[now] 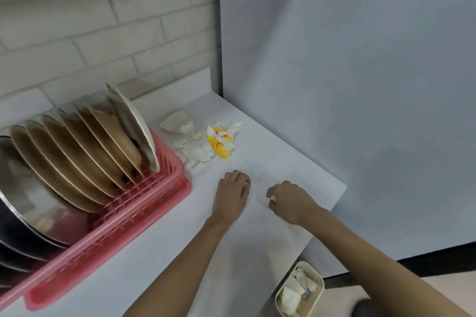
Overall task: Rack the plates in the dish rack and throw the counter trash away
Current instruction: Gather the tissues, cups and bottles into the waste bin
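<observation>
Plates (pixel 77 152) stand in the dish rack (pixel 144 213), so I reckon I'm on trash now. Yellow wrapper (pixel 221 144) and paper scraps (pixel 195 154) lie just right of the rack. My left hand (pixel 233 195) and right hand (pixel 291 201) hover nearby, loosely curled and empty. Next I'll need to reach forward and gather.

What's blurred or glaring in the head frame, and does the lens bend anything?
Head view: the plates in the dish rack are smeared by motion blur, worst at left; the steel bowl carries bright glare; the brick wall courses bow from the wide lens; lighting is flat, shadows on the counter faint; the yellow wrapper is soft but readable.
</observation>
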